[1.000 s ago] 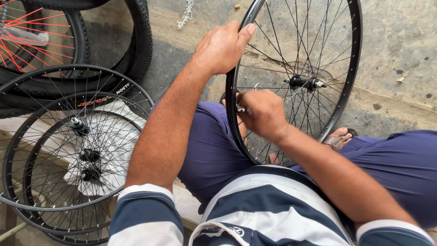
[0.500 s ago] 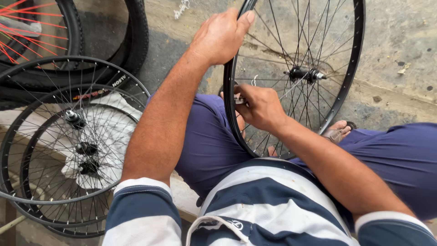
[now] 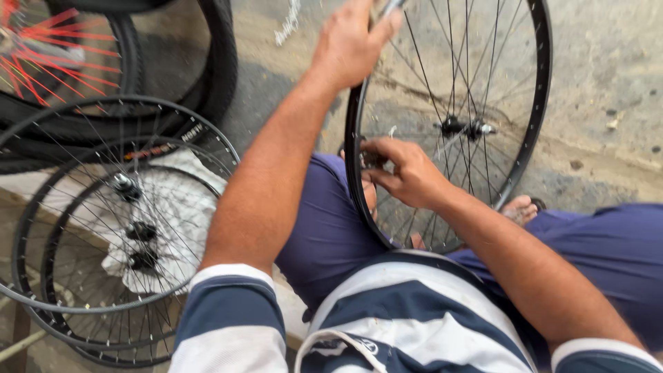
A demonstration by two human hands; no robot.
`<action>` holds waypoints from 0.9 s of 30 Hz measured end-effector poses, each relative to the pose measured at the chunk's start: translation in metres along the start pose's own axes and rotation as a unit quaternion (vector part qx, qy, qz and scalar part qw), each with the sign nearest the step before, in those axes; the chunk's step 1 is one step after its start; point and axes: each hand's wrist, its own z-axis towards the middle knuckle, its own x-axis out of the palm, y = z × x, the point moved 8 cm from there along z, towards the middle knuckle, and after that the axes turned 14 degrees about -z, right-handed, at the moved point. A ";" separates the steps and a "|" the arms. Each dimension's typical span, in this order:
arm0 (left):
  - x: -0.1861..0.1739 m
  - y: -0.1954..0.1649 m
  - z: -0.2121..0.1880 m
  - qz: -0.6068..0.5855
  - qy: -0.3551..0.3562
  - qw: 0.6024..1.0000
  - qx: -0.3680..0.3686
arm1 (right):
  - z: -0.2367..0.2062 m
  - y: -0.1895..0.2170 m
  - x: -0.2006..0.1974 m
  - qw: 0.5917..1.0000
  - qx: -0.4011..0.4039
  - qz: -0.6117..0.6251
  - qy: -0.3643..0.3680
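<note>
A black spoked bicycle wheel (image 3: 539,103) stands upright between my knees, its hub (image 3: 464,128) near the centre. My left hand (image 3: 352,41) grips the wheel's rim at the top left. My right hand (image 3: 404,173) is lower, on the inner side of the rim, its fingers pinched on a small tool at a spoke end. The tool is mostly hidden by my fingers. My legs in blue trousers sit on either side of the wheel.
Several bare spoked wheels (image 3: 103,228) lie stacked at the left over a white cloth (image 3: 173,228). Black tyres (image 3: 214,62) and a wheel with red spokes (image 3: 48,62) lie behind them. A bare foot (image 3: 518,207) rests on the concrete ground (image 3: 608,83).
My left hand has stayed on the rim's top while the view shifted down. My right hand has moved slightly left along the rim, still pinching at the spokes.
</note>
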 end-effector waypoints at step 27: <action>-0.012 -0.004 -0.032 -0.013 0.122 0.980 -0.155 | 0.010 -0.024 -0.021 0.991 -0.016 0.100 -0.092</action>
